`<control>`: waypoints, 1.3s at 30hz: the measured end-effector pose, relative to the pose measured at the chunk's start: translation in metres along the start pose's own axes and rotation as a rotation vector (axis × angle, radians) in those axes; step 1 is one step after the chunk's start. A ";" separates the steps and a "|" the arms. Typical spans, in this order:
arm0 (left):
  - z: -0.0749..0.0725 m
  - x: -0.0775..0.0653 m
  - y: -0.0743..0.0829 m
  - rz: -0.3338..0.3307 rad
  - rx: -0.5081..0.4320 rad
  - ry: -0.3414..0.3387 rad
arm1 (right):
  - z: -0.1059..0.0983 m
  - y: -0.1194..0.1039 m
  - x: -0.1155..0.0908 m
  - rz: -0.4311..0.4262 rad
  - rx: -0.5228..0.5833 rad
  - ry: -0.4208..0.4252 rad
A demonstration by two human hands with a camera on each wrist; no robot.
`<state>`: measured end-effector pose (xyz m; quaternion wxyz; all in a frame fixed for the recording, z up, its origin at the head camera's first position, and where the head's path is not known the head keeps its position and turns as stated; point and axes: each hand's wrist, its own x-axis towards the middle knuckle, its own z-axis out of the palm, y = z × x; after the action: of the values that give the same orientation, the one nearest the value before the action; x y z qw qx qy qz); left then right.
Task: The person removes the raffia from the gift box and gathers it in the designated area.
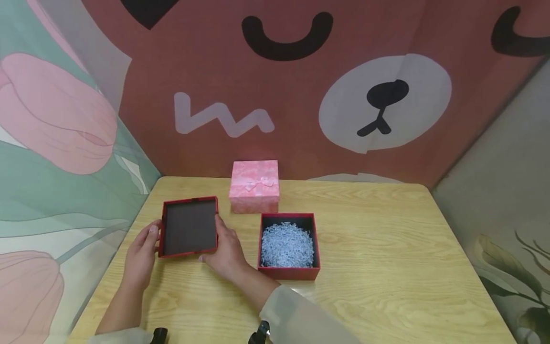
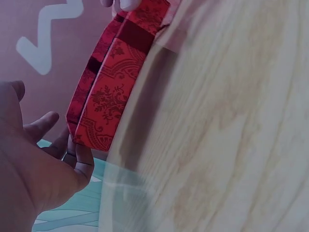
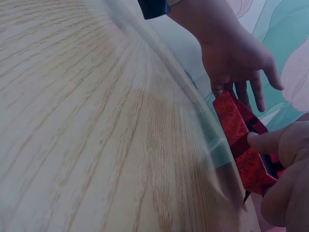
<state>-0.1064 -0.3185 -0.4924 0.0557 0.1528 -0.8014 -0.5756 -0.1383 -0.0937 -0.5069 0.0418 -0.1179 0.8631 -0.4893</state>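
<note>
Bench [image 1: 386, 243] of light wood grain occupies the lower half of the head view, its far corners rounded. Brown backdrop [image 1: 215, 71] with cartoon print covers the top of the frame, bearing a pale zigzag [image 1: 223, 117] left of centre and a white muzzle [image 1: 378, 134] right of centre. Left panel [image 1: 86, 110] shows pink tulips on green; right panel [image 1: 498, 148] is grey, with leaves printed at lower right.

Markings: dark floral scrollwork and a dark band appear on the outer red side of the shallow red lid [image 1: 191, 228] in both wrist views. The lid sits left of centre in the head view, tilted, its dark inside facing the camera.

Left hand [image 1: 142, 253] supports the lid's left end; its grip is spread, fingertips touching the edge, thumb standing apart. Right hand [image 1: 227, 251] pinches the opposite end, its grip closed between thumb and fingers.

Containers: an uncovered square red box [image 1: 289, 274] stands just right of the frame's centre line, below mid-height, holding light blue shredded filler [image 1: 287, 246] heaped inside dark walls. Pink box [image 1: 254, 203], lidded and topped with a bow [image 1: 259, 185], stands behind it, slightly left, near the backdrop.
</note>
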 end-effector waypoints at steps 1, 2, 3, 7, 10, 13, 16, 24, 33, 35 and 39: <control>0.000 0.002 -0.001 -0.010 0.005 -0.001 | 0.002 0.000 0.001 0.003 -0.001 0.006; 0.000 0.005 -0.001 -0.018 0.006 -0.004 | 0.003 0.000 0.002 0.005 -0.003 0.013; 0.000 0.007 -0.002 -0.027 0.008 -0.007 | 0.004 0.000 0.004 0.009 -0.005 0.021; -0.001 0.014 -0.003 -0.054 0.024 -0.029 | 0.008 0.001 0.008 0.021 -0.016 0.053; 0.000 0.019 -0.003 -0.067 0.015 -0.054 | 0.011 0.002 0.011 0.042 -0.004 0.080; 0.002 0.023 -0.003 -0.077 0.002 -0.070 | 0.014 0.004 0.014 0.065 0.012 0.103; 0.005 0.027 -0.002 -0.091 -0.007 -0.068 | 0.018 0.007 0.017 0.086 0.025 0.117; 0.009 0.037 -0.007 -0.136 -0.011 -0.064 | 0.025 0.011 0.024 0.094 0.041 0.152; 0.008 0.042 -0.012 -0.149 0.000 -0.046 | 0.029 0.010 0.025 0.107 0.045 0.134; 0.007 0.042 -0.013 -0.148 0.006 -0.048 | 0.029 0.010 0.024 0.107 0.051 0.125; 0.008 0.042 -0.013 -0.142 0.026 -0.053 | 0.026 0.009 0.022 0.115 0.062 0.113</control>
<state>-0.1456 -0.3284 -0.5108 -0.0085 0.1947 -0.7970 -0.5717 -0.1563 -0.1169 -0.5272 0.0248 -0.0390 0.8539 -0.5185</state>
